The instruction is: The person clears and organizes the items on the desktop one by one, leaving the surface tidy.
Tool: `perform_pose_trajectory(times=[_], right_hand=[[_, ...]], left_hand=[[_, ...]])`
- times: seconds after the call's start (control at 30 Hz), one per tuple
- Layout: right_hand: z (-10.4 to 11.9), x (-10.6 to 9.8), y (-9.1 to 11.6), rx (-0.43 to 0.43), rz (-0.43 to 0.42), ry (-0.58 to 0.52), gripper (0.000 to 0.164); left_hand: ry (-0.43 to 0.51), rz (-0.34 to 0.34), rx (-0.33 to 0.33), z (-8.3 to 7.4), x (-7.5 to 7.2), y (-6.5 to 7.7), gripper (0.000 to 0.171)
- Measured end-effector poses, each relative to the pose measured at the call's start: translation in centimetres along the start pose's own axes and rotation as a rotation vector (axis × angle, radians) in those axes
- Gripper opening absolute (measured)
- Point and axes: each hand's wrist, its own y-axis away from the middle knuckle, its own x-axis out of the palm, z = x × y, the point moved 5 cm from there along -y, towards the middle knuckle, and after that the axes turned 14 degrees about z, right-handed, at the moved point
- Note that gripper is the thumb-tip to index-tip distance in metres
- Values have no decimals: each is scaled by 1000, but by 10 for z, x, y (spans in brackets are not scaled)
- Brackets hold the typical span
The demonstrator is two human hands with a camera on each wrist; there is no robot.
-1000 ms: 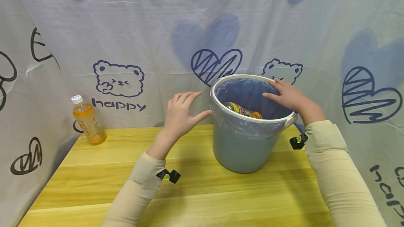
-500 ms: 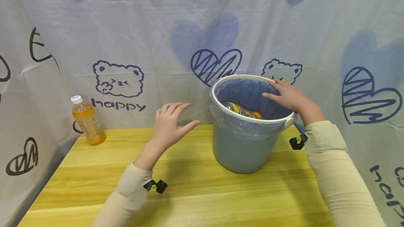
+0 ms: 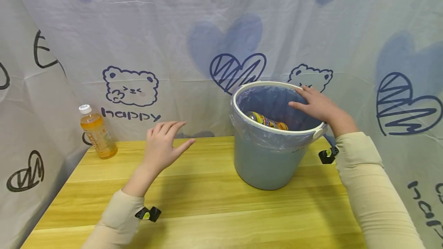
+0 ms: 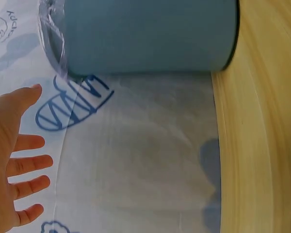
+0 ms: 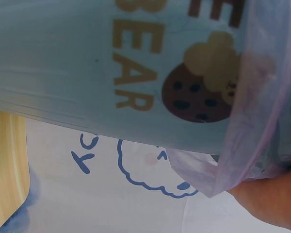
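A grey-blue trash bin [image 3: 266,164] with a white rim stands on the table, lined with a clear plastic bag [image 3: 249,131]. Inside it lies a bottle with a yellow and orange label [image 3: 266,120]. My right hand [image 3: 316,105] rests on the bin's right rim, thumb over the opening; the right wrist view hides its fingers behind the bag. My left hand [image 3: 160,145] hovers above the table left of the bin, fingers spread and holding nothing. Farther left, an orange drink bottle [image 3: 98,133] with a white cap stands upright near the table's back left corner.
The yellow wood-grain table [image 3: 207,210] reaches back to a light curtain [image 3: 166,30] printed with hearts and bears. Curtain also hangs along the left and right sides.
My left hand has moved away from the bin, leftward and slightly down, toward the orange bottle. My right hand, the bin and both bottles have stayed in place.
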Motion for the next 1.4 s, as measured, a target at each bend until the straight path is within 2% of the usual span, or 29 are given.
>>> perform_pose_trajectory(times=[0.27, 0.47, 0.7, 0.9, 1.1, 1.4], right_hand=[[0, -1, 0, -4, 3, 14, 84], [-1, 0, 0, -2, 11, 19, 83], [0, 0, 0, -3, 11, 16, 85], [-1, 0, 0, 3, 12, 4, 84], [-2, 0, 0, 5, 12, 4, 84], [1, -1, 1, -1, 13, 0, 83]], left_hand=[[-66, -21, -39, 24, -14, 16, 58], [-109, -21, -102, 46, -26, 26, 56], [-143, 25, -240, 79, -40, 37, 53], [-132, 21, -345, 110, -48, 49, 54], [-114, 57, -446, 135, -51, 61, 57], [-99, 102, -554, 164, -52, 69, 65]])
